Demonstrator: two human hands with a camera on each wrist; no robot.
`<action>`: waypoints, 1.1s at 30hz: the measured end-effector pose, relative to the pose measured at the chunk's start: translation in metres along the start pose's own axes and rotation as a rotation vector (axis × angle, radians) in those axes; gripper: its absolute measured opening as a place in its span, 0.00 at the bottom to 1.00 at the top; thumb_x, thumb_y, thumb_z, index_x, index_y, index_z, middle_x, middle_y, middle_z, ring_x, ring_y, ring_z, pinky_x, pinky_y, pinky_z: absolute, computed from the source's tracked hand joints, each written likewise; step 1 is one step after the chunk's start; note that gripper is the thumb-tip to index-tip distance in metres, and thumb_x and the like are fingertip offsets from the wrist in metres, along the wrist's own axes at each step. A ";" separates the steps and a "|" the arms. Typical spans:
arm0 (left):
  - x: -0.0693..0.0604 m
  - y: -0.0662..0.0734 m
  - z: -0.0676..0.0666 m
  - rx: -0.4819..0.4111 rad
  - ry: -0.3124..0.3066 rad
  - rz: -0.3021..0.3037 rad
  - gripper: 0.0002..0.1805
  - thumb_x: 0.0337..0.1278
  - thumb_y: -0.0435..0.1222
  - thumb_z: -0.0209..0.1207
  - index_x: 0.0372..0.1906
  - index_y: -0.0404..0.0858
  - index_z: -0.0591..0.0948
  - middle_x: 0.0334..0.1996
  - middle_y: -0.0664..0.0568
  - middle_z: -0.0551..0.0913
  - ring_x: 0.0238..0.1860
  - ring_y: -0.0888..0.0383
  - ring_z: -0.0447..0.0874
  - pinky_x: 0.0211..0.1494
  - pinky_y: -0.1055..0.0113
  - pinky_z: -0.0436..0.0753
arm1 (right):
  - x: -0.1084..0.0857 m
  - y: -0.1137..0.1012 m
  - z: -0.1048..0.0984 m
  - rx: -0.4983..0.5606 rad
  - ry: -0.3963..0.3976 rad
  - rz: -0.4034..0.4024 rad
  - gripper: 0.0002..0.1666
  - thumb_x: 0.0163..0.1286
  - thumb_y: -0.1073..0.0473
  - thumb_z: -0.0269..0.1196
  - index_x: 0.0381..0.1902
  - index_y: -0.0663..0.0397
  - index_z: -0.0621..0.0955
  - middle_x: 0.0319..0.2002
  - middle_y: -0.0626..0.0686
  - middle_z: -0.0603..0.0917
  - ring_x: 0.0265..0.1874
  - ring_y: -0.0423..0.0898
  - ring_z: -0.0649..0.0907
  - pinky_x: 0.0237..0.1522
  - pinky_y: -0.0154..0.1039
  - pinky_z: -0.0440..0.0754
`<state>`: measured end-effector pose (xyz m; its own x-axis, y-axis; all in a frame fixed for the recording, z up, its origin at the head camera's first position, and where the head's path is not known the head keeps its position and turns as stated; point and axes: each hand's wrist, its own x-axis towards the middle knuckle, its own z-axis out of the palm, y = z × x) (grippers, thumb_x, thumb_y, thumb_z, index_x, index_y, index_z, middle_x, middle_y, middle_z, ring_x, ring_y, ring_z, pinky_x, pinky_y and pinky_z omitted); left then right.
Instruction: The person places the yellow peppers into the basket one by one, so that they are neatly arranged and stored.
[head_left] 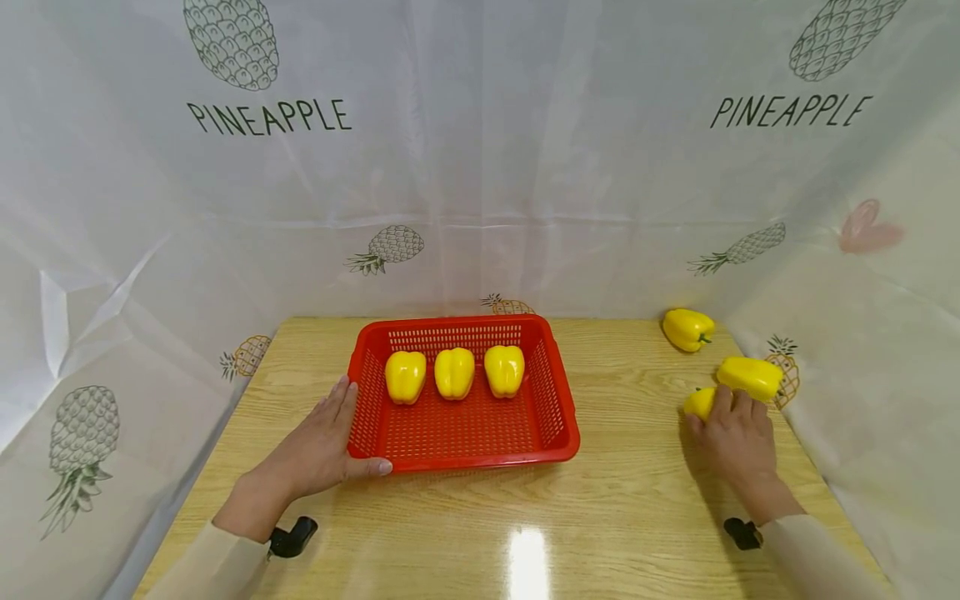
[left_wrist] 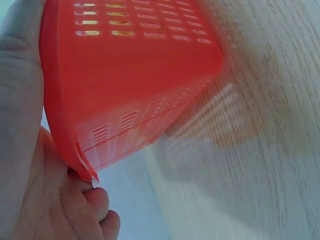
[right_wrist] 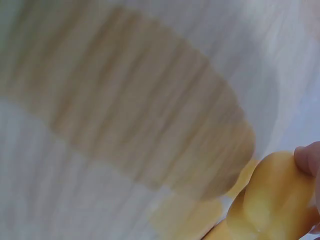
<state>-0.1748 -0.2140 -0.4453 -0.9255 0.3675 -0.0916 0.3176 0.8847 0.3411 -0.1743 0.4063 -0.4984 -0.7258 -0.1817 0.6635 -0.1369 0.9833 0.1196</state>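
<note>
A red plastic basket (head_left: 465,442) stands on the table, with three yellow bell peppers (head_left: 454,373) in a row inside. My left hand (head_left: 318,442) rests on the basket's near left corner, fingers stretched along the left rim and thumb on the front rim. The left wrist view shows that hand against the slotted outer wall (left_wrist: 135,75). Over at the right side of the table, my right hand (head_left: 738,437) grips a yellow bell pepper (head_left: 699,403), partly hidden by the fingers. The right wrist view shows a fingertip pressed on this pepper (right_wrist: 275,195).
Just beyond my right hand lies another yellow bell pepper (head_left: 750,377) on its side. One more yellow bell pepper (head_left: 687,329) with a green stem sits at the table's far right corner. Pineapple-print sheeting (head_left: 600,192) encloses the wooden table (head_left: 622,500) at the back and sides.
</note>
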 end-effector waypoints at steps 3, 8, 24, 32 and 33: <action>0.000 -0.001 0.000 0.003 0.003 0.002 0.80 0.46 0.82 0.57 0.82 0.21 0.48 0.84 0.27 0.43 0.83 0.28 0.48 0.81 0.33 0.57 | 0.005 -0.008 0.004 0.009 0.012 -0.048 0.54 0.83 0.27 0.26 0.41 0.78 0.69 0.26 0.68 0.68 0.25 0.69 0.73 0.29 0.60 0.70; 0.000 -0.001 0.001 0.002 0.001 0.001 0.80 0.45 0.83 0.57 0.82 0.21 0.48 0.84 0.26 0.43 0.83 0.29 0.47 0.81 0.33 0.57 | 0.009 -0.017 0.009 0.055 -0.037 -0.075 0.45 0.83 0.32 0.42 0.46 0.78 0.70 0.33 0.74 0.73 0.32 0.71 0.75 0.35 0.62 0.73; -0.002 0.001 -0.002 -0.001 0.002 0.003 0.78 0.48 0.79 0.61 0.81 0.20 0.48 0.83 0.26 0.43 0.82 0.27 0.48 0.81 0.33 0.58 | 0.020 -0.052 0.017 0.185 -0.234 -0.138 0.44 0.60 0.55 0.76 0.64 0.73 0.68 0.53 0.74 0.76 0.48 0.72 0.78 0.49 0.66 0.81; -0.002 0.001 -0.002 -0.001 -0.006 -0.007 0.78 0.48 0.79 0.61 0.82 0.21 0.48 0.83 0.26 0.43 0.82 0.27 0.49 0.80 0.32 0.59 | 0.027 -0.064 0.020 0.206 -0.316 -0.162 0.45 0.65 0.52 0.75 0.68 0.70 0.67 0.59 0.72 0.75 0.56 0.71 0.77 0.54 0.66 0.81; -0.002 0.002 -0.002 -0.001 -0.006 -0.008 0.78 0.47 0.79 0.61 0.82 0.21 0.48 0.83 0.26 0.43 0.82 0.26 0.50 0.80 0.32 0.60 | 0.027 -0.065 0.020 0.204 -0.320 -0.164 0.45 0.65 0.51 0.76 0.68 0.70 0.67 0.59 0.71 0.75 0.56 0.71 0.77 0.55 0.66 0.81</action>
<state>-0.1726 -0.2141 -0.4424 -0.9266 0.3626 -0.1000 0.3103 0.8871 0.3416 -0.1985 0.3376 -0.5024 -0.8518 -0.3601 0.3804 -0.3760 0.9260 0.0346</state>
